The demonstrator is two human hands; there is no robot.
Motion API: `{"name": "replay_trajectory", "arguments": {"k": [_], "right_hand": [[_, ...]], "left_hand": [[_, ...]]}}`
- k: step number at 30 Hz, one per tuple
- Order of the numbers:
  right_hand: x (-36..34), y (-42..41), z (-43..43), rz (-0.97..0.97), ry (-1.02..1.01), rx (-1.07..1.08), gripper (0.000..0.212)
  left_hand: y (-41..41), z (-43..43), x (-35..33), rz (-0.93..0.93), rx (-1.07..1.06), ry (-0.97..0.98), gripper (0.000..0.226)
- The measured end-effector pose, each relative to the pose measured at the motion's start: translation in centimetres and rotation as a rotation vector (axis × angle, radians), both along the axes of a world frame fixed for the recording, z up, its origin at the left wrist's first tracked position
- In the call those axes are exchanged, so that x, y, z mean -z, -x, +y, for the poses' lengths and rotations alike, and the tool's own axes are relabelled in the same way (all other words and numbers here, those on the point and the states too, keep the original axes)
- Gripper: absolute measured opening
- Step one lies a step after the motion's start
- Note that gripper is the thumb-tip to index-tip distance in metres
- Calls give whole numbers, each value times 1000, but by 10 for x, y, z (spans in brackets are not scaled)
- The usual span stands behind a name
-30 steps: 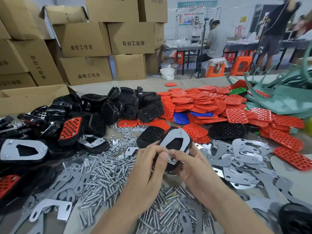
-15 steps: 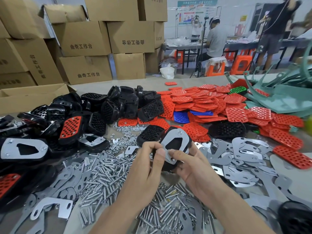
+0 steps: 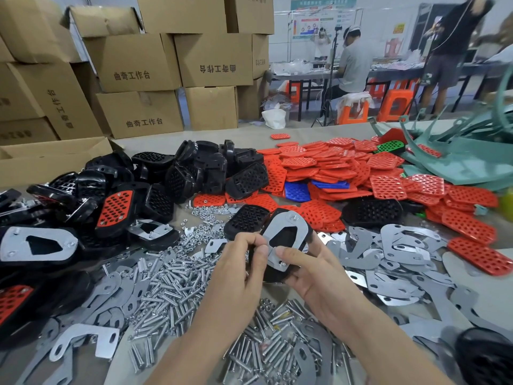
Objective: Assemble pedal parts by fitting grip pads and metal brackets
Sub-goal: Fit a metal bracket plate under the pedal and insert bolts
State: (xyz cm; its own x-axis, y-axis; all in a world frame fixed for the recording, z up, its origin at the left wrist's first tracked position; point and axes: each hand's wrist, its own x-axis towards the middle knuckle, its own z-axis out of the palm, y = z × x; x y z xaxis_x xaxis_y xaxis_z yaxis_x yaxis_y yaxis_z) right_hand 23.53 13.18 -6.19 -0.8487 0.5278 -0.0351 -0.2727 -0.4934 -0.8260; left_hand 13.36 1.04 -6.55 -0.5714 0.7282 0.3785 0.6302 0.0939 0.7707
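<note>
Hardly anything has moved since a second ago: the black pedal [image 3: 281,238] hangs at the same spot above the counter [image 3: 166,144], and only your left fingertips have bunched tighter. Its metal bracket [image 3: 298,229] already lies on it with screw ends poking through, so fastening looks under way. Your left hand [image 3: 241,262] pinches the bracket's near corner, while your right hand [image 3: 313,270] grips the pedal from beneath. Finished pedals [image 3: 39,245] lie to the left, and many grip pads [image 3: 333,165] and loose brackets [image 3: 399,245] remain

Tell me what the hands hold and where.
One black pedal with a metal bracket on it: right hand cups its near end, thumb on the bracket; left hand pinches at the bracket's near corner.
</note>
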Motion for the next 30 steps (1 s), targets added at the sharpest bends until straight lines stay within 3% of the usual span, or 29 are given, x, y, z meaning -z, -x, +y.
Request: {"name": "replay_trajectory", "arguments": {"k": [2, 6, 8, 10, 16, 21, 26, 30], "right_hand": [[0, -1, 0, -1, -7, -2, 50], [1, -1, 1, -4, -31, -2, 49], [1, 0, 1, 1, -34, -2, 51], [2, 0, 1, 9, -32, -4, 55], [5, 1, 3, 11, -29, -8, 48], [6, 1, 3, 11, -20, -9, 53], [4, 1, 2, 21, -21, -7, 52], [3, 1, 2, 7, -22, -12, 51]], "left_hand": [[1, 0, 1, 22, 8, 10, 11], [3, -4, -4, 169, 1, 31, 35], [3, -7, -5, 169, 21, 28, 23], [3, -8, -5, 54, 36, 0, 8], [5, -3, -2, 9, 3, -17, 4], [6, -5, -1, 110, -1, -15, 17], [6, -5, 0, 1, 20, -44, 9], [8, -3, 0, 22, 4, -29, 10]]}}
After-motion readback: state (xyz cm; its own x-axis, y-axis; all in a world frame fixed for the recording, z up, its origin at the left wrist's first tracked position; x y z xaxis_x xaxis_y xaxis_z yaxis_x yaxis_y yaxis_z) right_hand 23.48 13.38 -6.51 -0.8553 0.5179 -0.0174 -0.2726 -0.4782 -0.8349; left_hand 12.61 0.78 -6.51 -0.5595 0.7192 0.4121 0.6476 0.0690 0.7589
